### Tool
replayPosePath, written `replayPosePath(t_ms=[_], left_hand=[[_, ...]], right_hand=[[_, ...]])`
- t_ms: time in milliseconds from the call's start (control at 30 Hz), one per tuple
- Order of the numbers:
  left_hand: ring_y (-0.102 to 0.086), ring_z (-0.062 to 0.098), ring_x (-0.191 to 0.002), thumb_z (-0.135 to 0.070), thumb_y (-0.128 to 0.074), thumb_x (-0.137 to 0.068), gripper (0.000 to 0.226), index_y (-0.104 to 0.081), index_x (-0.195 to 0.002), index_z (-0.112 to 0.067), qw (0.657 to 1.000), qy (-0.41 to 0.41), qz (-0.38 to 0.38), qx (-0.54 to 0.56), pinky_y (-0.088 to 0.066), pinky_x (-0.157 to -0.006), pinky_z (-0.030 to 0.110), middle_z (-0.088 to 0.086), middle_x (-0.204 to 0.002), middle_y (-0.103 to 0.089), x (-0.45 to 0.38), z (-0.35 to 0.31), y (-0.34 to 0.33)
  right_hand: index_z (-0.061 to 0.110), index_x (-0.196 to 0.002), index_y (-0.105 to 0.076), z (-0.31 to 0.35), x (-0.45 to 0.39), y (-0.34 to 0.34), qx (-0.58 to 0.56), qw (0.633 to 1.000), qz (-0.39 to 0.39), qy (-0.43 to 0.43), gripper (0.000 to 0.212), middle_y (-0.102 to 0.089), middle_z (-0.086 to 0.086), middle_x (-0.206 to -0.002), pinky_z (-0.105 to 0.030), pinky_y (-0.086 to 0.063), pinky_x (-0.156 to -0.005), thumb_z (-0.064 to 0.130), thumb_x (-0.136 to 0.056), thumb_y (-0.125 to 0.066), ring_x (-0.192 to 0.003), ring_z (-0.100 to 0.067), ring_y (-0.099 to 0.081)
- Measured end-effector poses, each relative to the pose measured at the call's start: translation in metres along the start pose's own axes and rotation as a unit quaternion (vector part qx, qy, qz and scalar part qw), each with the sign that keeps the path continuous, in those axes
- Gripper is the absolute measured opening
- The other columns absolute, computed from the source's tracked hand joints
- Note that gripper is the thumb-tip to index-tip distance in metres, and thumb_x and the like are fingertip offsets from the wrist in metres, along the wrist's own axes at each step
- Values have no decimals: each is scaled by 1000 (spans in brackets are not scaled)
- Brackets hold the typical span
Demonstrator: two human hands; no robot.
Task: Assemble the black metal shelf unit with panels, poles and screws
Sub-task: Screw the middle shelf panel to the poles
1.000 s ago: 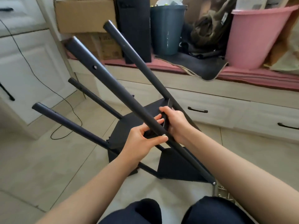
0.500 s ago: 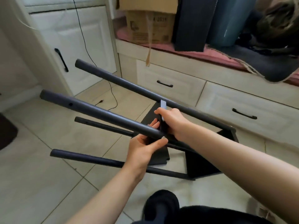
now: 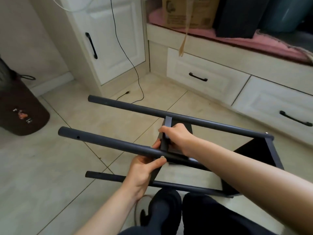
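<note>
The half-built shelf unit (image 3: 250, 160) lies on its side on the floor (image 3: 50, 167), stiff and probably light but awkward, so both hands hold the middle panel (image 3: 165, 141): left hand (image 3: 144, 168) grasping its edge, right hand (image 3: 177, 138) gripping its rim.

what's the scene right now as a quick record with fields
left hand: grips the near pole
right hand: grips the middle panel's edge
shelf unit: on its side, poles running left
end panel: fixed at the poles' right ends
far pole: free left end
floor: beige tile
cable: hangs down the white cabinet
</note>
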State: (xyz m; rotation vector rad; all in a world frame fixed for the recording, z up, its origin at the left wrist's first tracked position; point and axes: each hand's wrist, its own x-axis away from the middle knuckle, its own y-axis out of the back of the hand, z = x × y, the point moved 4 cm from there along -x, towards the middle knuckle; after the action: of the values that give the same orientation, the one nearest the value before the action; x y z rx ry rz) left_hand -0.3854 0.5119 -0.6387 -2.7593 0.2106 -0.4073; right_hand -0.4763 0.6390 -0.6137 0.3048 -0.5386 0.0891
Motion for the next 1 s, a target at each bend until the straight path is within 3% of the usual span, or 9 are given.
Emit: replayPosePath(t_ms=[167,300,500,600,700,800,933,1000], left_hand=[[-67,13,-115,-6,-74,-71,62,-63,-130,-20,1000,17,-14,16,-53,-85,15,7,-121,-73,8,12,17],[-70,17,-110,-4,-77,-64,67,-65,-129,-18,998,35,-34,31,-56,-85,20,11,-117,-74,16,26,30],[-68,25,-115,-3,-82,-57,65,-75,-118,-22,996,50,-47,55,-53,-100,35,13,-122,-71,29,41,41],[-66,26,-118,-2,-83,-59,64,-77,-114,-33,997,53,-35,54,-51,-103,37,13,-124,-70,30,40,43],[-69,21,-111,-2,-82,-56,61,-79,-110,-29,996,52,-42,65,-56,-91,27,14,-119,-72,27,37,45],[-71,18,-107,-2,-81,-56,64,-75,-116,-23,996,52,-43,63,-55,-82,19,12,-117,-73,24,36,49],[-71,17,-106,-9,-85,-52,68,-75,-117,-24,997,48,-42,54,-55,-82,18,12,-114,-74,23,35,50],[-71,17,-107,-12,-86,-50,65,-78,-112,-30,996,51,-42,53,-54,-83,19,12,-114,-74,24,34,49]], right_hand=[[13,-85,-62,-6,-5,-9,85,996,24,17,30,-59,2,-67,-17,-43,-45,42,-89,-66,-57,-10,-57],[13,-78,-62,-13,-5,-20,121,990,65,17,37,-56,3,-60,-18,-48,-49,48,-87,-66,-54,-11,-54],[15,-71,-58,-17,-3,-33,132,986,104,-9,30,-49,9,-42,-19,-41,-42,38,-87,-66,-38,-7,-45],[12,-74,-60,-18,5,-33,153,980,127,-24,42,-52,3,-51,-22,-44,-45,49,-93,-57,-46,-12,-47],[6,-78,-61,-2,6,-18,182,980,79,3,47,-57,-1,-58,-22,-47,-46,43,-101,-42,-52,-15,-50],[8,-82,-70,20,2,8,221,973,27,63,30,-61,3,-60,-25,-50,-54,24,-96,-49,-53,-14,-54],[10,-82,-70,35,-1,30,282,933,-69,213,28,-67,4,-70,-23,-46,-60,13,-97,-46,-56,-5,-56],[6,-84,-65,37,-3,34,297,910,-107,269,29,-67,-2,-74,-27,-47,-65,14,-101,-42,-68,-13,-60]])
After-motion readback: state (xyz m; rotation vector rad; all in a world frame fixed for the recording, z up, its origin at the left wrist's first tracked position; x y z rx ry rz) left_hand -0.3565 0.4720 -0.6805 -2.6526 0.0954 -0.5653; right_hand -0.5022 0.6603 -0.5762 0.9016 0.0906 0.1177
